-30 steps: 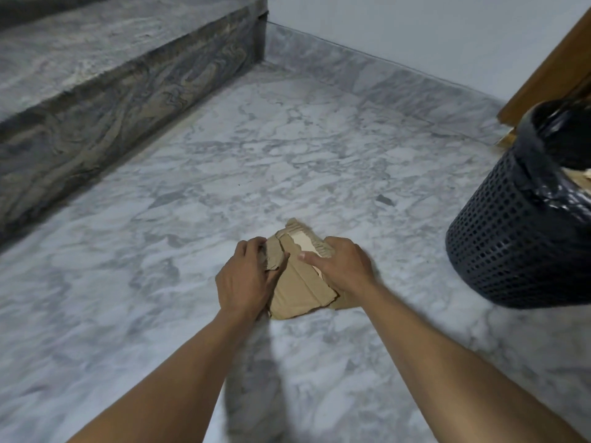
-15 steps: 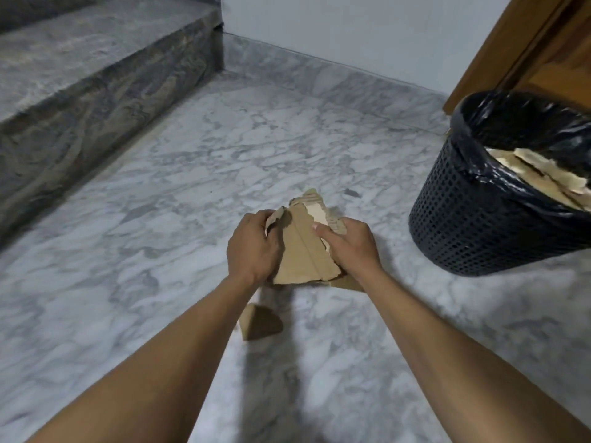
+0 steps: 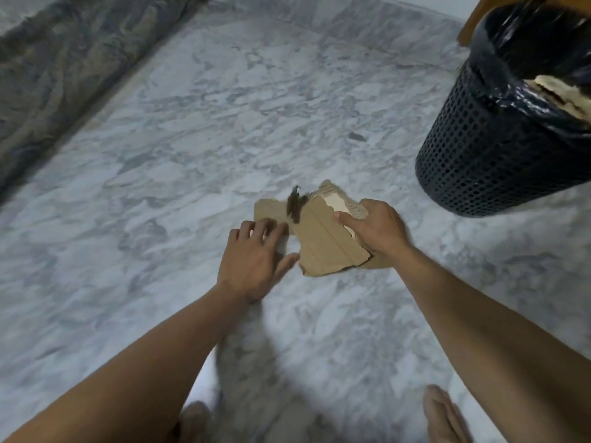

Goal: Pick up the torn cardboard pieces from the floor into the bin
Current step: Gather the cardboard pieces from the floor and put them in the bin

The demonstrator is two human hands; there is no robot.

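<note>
**Stack of torn brown cardboard pieces (image 3: pixel 323 241) left of the black mesh bin (image 3: pixel 486 148)**

Our right hand (image 3: pixel 377 231) pinches the stack low over the grey marble floor (image 3: pixel 192 139). Our left hand (image 3: pixel 256 254), fingers spread, overlaps a smaller flat brown cardboard piece (image 3: pixel 270 208) beside it.

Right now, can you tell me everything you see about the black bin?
The bin is a dark, plastic-looking basket with small holes, lined with a shiny black bag folded over its rim. It stands on the marble floor at the right, partly cut off. Torn cardboard pieces poke up inside. Nothing else touches it.
</note>
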